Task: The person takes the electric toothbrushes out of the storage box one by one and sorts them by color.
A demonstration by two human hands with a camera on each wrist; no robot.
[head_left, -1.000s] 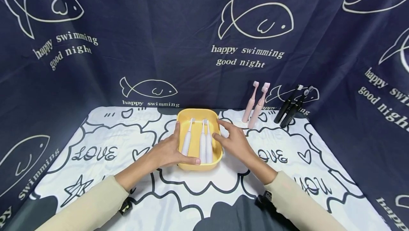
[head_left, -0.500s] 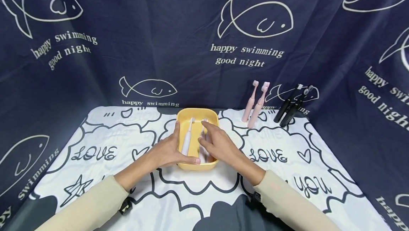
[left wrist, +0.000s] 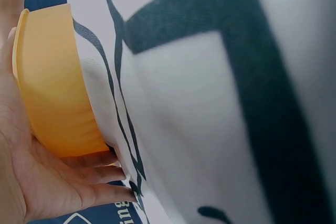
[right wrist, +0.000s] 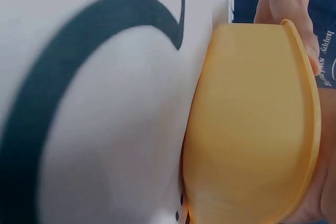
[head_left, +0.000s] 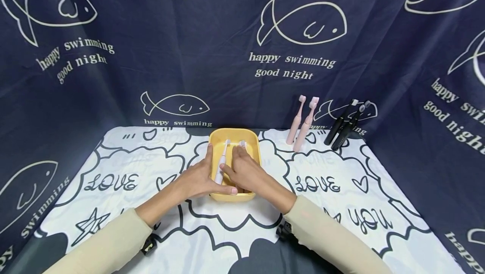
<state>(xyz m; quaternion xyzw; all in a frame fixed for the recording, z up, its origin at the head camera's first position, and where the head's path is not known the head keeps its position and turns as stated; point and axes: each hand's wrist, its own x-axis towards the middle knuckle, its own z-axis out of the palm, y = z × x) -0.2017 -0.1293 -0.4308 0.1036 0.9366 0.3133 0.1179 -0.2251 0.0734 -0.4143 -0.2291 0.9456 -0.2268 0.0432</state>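
A yellow plastic bin (head_left: 250,134) stands on the cloth with white electric toothbrushes in it. My left hand (head_left: 197,180) holds its near left corner, thumb along the near rim and fingers on the outer left wall. In the left wrist view those fingers (left wrist: 100,174) reach past the wall at the base. Inside the bin, my right hand (head_left: 248,173) is lowered over the right-hand brushes, whose handles it mostly hides. Its thumb overlaps the left white toothbrush (head_left: 222,160). The fingertips' contact is hidden, also in the right wrist view, where the bin wall (right wrist: 247,119) blocks it.
Several pink electric toothbrushes (head_left: 303,133) stand upright to the right of the bin, near the back. Farther right are several black ones (head_left: 342,133). A dark blue curtain (head_left: 227,55) printed with fish hangs behind; a white patterned cloth (head_left: 129,156) covers the table.
My right hand has left the bin's right rim and moved left and down into the bin, covering the right-hand white toothbrushes. My left hand and the bin stay nearly in place.
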